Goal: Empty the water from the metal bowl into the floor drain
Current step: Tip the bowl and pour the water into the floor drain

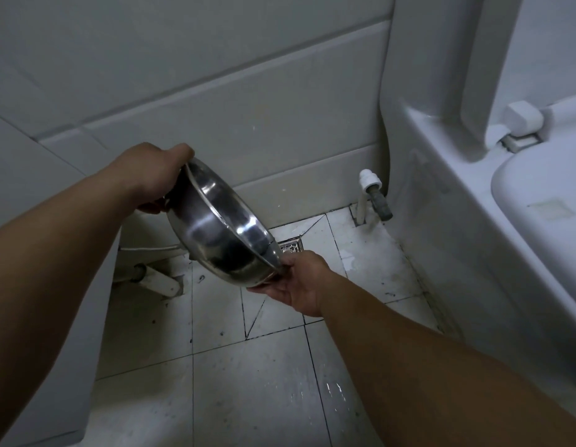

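I hold a shiny metal bowl [215, 230] in both hands, tipped steeply so its open side faces away toward the wall and its outer underside faces me. My left hand [151, 177] grips the raised upper rim. My right hand [299, 282] grips the lowered rim, just above the floor. The square metal floor drain [291, 246] lies in the tiled floor right behind the bowl's lowest edge, partly hidden by it. The bowl's inside and any water are hidden from view.
A white toilet [505, 195] with raised lid fills the right side. A white water valve with pipe [372, 191] stands at the wall corner. White pipes [157, 279] lie on the floor at the left beside a white fixture. The tiled wall is close behind.
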Demonstrator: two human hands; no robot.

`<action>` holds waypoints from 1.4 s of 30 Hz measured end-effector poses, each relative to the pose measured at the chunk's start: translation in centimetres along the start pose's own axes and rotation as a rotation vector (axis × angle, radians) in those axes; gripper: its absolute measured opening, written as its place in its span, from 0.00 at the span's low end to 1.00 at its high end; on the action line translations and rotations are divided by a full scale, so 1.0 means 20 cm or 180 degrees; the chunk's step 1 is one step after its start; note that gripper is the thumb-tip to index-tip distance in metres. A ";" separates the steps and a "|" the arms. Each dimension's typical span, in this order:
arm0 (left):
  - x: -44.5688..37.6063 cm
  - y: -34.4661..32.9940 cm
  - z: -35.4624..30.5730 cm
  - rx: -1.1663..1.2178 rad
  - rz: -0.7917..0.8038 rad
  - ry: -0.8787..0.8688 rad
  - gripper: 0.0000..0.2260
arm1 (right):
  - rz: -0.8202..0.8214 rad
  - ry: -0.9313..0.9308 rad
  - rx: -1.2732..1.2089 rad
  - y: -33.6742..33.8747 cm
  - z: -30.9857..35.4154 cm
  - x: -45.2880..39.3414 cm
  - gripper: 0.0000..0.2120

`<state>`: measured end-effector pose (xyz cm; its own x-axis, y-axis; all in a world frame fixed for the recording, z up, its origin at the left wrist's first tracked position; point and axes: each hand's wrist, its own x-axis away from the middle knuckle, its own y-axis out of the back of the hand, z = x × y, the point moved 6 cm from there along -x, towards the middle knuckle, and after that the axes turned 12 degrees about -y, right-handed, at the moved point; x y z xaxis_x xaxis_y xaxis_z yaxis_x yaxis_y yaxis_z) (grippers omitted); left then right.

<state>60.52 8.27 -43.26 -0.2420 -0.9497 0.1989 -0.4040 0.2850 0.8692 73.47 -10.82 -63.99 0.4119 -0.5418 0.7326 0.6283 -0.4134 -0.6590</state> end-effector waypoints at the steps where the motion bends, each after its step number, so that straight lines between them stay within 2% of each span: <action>1: 0.01 -0.01 -0.01 -0.0037 0.0003 -0.0053 0.24 | 0.0035 0.0030 -0.0056 0.01 0.00 0.00 0.16; 4: 0.05 -0.02 -0.05 -0.0183 0.0006 -0.0286 0.22 | 0.0013 0.0145 -0.0325 0.03 0.00 -0.03 0.14; 8: 0.12 -0.01 -0.11 -0.0315 -0.0066 -0.0565 0.24 | 0.0048 0.0180 -0.0535 0.03 -0.04 -0.09 0.15; 14: 0.17 0.01 -0.15 -0.0415 -0.0087 -0.0676 0.27 | 0.0059 0.0167 -0.0737 0.01 -0.08 -0.14 0.17; 27: 0.13 -0.04 -0.28 -0.0395 0.0256 -0.0747 0.16 | 0.0119 0.0197 -0.0974 -0.02 -0.14 -0.19 0.17; 31: 0.12 -0.04 -0.29 -0.0298 0.0294 -0.0642 0.24 | 0.0175 0.0187 -0.1004 -0.03 -0.14 -0.20 0.17; 42: 0.10 -0.05 -0.31 -0.0320 0.0266 -0.0657 0.25 | 0.0224 0.0137 -0.1070 -0.04 -0.15 -0.21 0.18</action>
<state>66.00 5.25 -40.95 -0.4501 -0.8737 0.1843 -0.2876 0.3372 0.8964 69.29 -10.47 -67.10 0.4139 -0.6050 0.6802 0.3437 -0.5881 -0.7322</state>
